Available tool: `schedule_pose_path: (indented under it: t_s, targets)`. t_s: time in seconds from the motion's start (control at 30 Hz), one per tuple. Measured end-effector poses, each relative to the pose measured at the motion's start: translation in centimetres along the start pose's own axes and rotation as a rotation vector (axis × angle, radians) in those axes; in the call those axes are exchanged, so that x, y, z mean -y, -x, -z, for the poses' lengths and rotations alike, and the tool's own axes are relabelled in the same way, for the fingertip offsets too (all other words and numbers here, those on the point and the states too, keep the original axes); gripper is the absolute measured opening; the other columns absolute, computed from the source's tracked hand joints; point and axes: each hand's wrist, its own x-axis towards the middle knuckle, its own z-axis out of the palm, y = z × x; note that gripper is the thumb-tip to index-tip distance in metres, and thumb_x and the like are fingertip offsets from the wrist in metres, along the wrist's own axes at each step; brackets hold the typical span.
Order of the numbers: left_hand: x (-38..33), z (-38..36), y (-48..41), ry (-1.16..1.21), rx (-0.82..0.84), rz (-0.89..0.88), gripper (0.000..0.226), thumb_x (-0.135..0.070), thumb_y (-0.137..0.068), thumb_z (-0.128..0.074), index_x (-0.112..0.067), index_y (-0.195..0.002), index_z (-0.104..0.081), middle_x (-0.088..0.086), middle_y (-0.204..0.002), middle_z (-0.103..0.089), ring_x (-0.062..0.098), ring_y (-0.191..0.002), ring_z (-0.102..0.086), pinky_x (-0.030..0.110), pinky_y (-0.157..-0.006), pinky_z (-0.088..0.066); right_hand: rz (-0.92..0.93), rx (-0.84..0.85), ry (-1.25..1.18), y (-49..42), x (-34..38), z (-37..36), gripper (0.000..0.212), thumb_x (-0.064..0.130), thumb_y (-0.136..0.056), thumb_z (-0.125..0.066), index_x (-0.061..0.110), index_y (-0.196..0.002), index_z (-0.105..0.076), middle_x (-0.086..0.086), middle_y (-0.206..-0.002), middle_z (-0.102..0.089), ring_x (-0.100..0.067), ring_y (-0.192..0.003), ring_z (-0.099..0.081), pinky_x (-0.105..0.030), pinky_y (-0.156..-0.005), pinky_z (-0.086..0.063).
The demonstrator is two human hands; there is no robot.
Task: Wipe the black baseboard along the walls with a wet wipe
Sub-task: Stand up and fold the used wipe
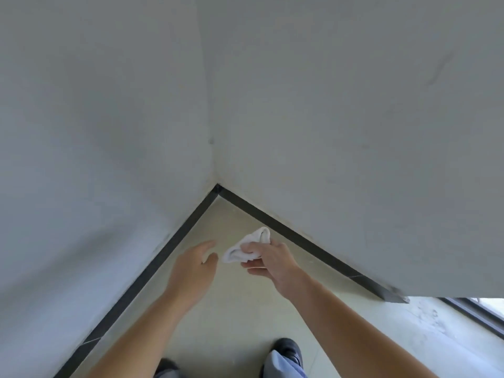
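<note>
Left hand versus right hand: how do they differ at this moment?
The right hand grips the bunched white wipe; the left hand holds nothing. The right hand's fingers curl round it; the left hand's are relaxed, reaching toward the wipe. Neither touches the black baseboard.

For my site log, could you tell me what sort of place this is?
Probably an unfurnished room corner indoors: two plain grey walls meet above black baseboard and pale floor; a window frame shows at right.
</note>
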Motion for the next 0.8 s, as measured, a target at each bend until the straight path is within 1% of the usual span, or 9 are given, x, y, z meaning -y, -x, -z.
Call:
schedule_pose_path:
  t_s: [0.1, 0.17, 0.27, 0.4, 0.47, 0.53, 0.57, 0.7, 0.8]
  targets:
    - [-4.8, 6.5, 8.6, 0.013, -0.057, 0.029, 0.042, -0.019, -0.098, -0.042, -0.022, -0.14, -0.045, -0.002, -0.141, -0.05, 0.02, -0.126, -0.05, 0.029, -0.103, -0.038, 0.053, 0.073, 0.11, 10.5, 6.0, -2.3, 0.017, 0.02, -0.082, -0.068, 0.016, -0.098, -0.065, -0.007, -0.096, -0.071, -0.018, -0.076, -0.068, -0.032, -0.079, -0.057]
    - [-8.0, 10.5, 14.3, 0.027, -0.103, 0.024, 0.042, -0.019, -0.098, -0.042, -0.022, -0.14, -0.045, -0.005, -0.141, -0.049, 0.014, -0.125, -0.049, 0.029, -0.105, -0.039, 0.109, 0.11, 0.216, 16.9, 9.3, -3.8, 0.015, 0.02, -0.082, -0.068, 0.016, -0.096, -0.064, -0.006, -0.092, -0.07, -0.017, -0.074, -0.066, -0.033, -0.08, -0.057]
    - [-11.5, 15.4, 22.3, 0.046, -0.221, 0.06, 0.042, -0.019, -0.097, -0.041, -0.022, -0.14, -0.045, -0.007, -0.14, -0.049, 0.012, -0.113, -0.056, 0.022, -0.096, -0.041, 0.183, 0.202, 0.383, 25.1, 12.3, -5.8, 0.017, 0.021, -0.082, -0.069, 0.014, -0.097, -0.062, -0.006, -0.09, -0.07, -0.018, -0.073, -0.066, -0.031, -0.075, -0.056]
    - [-12.8, 19.0, 33.5, 0.124, -0.437, 0.16, 0.044, -0.024, -0.097, -0.042, -0.028, -0.14, -0.043, -0.012, -0.143, -0.046, 0.01, -0.092, -0.06, 0.013, -0.08, -0.038, 0.237, 0.375, 0.551, 34.4, 13.6, -8.7, 0.021, 0.024, -0.083, -0.069, 0.01, -0.098, -0.064, -0.006, -0.085, -0.07, -0.018, -0.07, -0.066, -0.027, -0.066, -0.054]
    - [-12.5, 19.6, 39.7, 0.179, -0.535, 0.224, 0.043, -0.025, -0.096, -0.043, -0.029, -0.139, -0.045, -0.014, -0.142, -0.046, 0.013, -0.1, -0.062, 0.014, -0.082, -0.037, 0.273, 0.453, 0.613, 38.9, 13.3, -10.4, 0.016, 0.024, -0.084, -0.068, 0.01, -0.092, -0.065, -0.007, -0.081, -0.069, -0.017, -0.068, -0.064, -0.026, -0.063, -0.052]
    - [-11.5, 20.1, 46.0, 0.237, -0.614, 0.28, 0.043, -0.024, -0.095, -0.044, -0.03, -0.138, -0.046, -0.014, -0.142, -0.045, 0.009, -0.111, -0.058, 0.016, -0.089, -0.039, 0.302, 0.562, 0.705, 43.4, 12.3, -12.8, 0.016, 0.024, -0.085, -0.067, 0.009, -0.091, -0.066, -0.007, -0.076, -0.067, -0.017, -0.066, -0.062, -0.026, -0.063, -0.051]
    - [-10.7, 20.3, 49.0, 0.262, -0.649, 0.315, 0.044, -0.024, -0.095, -0.044, -0.03, -0.138, -0.046, -0.014, -0.142, -0.045, 0.007, -0.112, -0.056, 0.017, -0.091, -0.04, 0.316, 0.624, 0.771, 45.5, 11.4, -14.1, 0.018, 0.025, -0.085, -0.066, 0.008, -0.092, -0.066, -0.007, -0.075, -0.066, -0.016, -0.066, -0.061, -0.026, -0.063, -0.05]
    - [-6.2, 21.3, 60.1, 0.334, -0.842, 0.457, 0.045, -0.024, -0.093, -0.044, -0.032, -0.137, -0.047, -0.015, -0.14, -0.048, 0.002, -0.099, -0.057, 0.017, -0.09, -0.04, 0.384, 0.872, 1.037, 53.8, 6.8, -21.0, 0.025, 0.033, -0.086, -0.065, 0.01, -0.094, -0.067, -0.008, -0.077, -0.068, -0.016, -0.067, -0.064, -0.025, -0.064, -0.052]
    - [-1.7, 21.7, 67.9, 0.41, -0.979, 0.542, 0.044, -0.023, -0.092, -0.044, -0.03, -0.135, -0.049, -0.014, -0.139, -0.05, 0.005, -0.103, -0.056, 0.02, -0.095, -0.04, 0.433, 1.004, 1.145, 60.3, 2.0, -27.0, 0.025, 0.033, -0.087, -0.064, 0.009, -0.094, -0.066, -0.007, -0.077, -0.067, -0.016, -0.066, -0.063, -0.024, -0.063, -0.052]
